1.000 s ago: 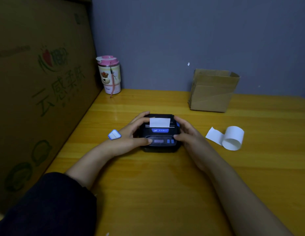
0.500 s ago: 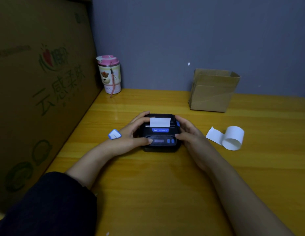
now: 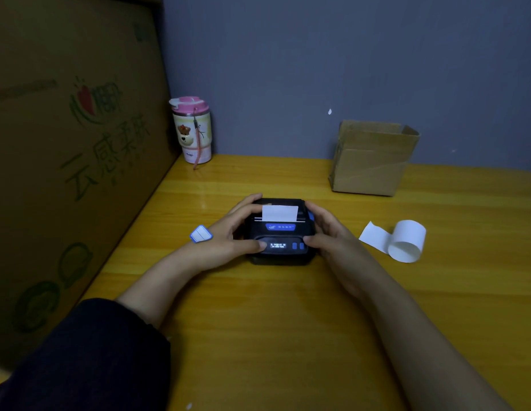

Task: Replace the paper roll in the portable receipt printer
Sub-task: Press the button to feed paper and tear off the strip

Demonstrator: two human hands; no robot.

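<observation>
A small black receipt printer rests on the yellow wooden table, its lid down and a strip of white paper sticking up from the slot. Its small display is lit. My left hand grips the printer's left side, thumb pressed on the front panel. My right hand grips the right side, thumb near the blue buttons. A loose white paper roll with an unrolled tail lies on the table to the right, apart from my hands.
A blue-edged white label lies by my left wrist. A pink-lidded tumbler stands in the back left corner. A small cardboard box stands against the grey wall. A large cardboard sheet walls the left side.
The printer's display now shows lit text. Both hands stay in nearly the same grip on the printer.
</observation>
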